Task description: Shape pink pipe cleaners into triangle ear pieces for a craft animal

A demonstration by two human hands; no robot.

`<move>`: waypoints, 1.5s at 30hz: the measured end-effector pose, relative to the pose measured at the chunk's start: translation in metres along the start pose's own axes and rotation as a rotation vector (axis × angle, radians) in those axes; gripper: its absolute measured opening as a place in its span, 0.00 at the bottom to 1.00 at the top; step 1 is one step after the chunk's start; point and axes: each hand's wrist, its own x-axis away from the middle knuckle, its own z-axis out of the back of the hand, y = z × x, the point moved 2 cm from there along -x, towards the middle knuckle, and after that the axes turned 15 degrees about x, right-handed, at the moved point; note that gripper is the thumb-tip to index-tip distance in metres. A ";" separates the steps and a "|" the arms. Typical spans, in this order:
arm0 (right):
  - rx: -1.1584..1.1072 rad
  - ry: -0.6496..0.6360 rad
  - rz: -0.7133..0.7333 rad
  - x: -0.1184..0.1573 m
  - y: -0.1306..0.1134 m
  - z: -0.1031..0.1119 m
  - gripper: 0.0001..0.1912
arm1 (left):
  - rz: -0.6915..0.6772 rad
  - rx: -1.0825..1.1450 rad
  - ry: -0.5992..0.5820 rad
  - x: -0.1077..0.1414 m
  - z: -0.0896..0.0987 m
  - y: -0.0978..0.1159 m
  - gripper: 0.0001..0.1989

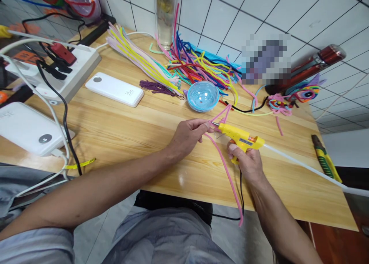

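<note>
My left hand pinches a pink pipe cleaner near the middle of the wooden table. One long end of the pipe cleaner trails down past the front edge, and a bent, pointed part stands beyond my fingertips. My right hand is wrapped round the handle of a yellow glue gun. The gun's metal nozzle points left and meets the pink piece at my left fingertips. A long white glue stick sticks out of the gun's back. Just behind my hands is a light blue bowl.
Colourful pipe cleaners lie heaped at the back, before a clear bottle. White power banks and a power strip with cables are left. Pliers, a red flask and a colourful craft piece are right.
</note>
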 end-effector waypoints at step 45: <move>0.503 0.135 0.084 0.007 0.005 0.066 0.14 | -0.060 -0.038 0.051 0.000 0.002 -0.001 0.15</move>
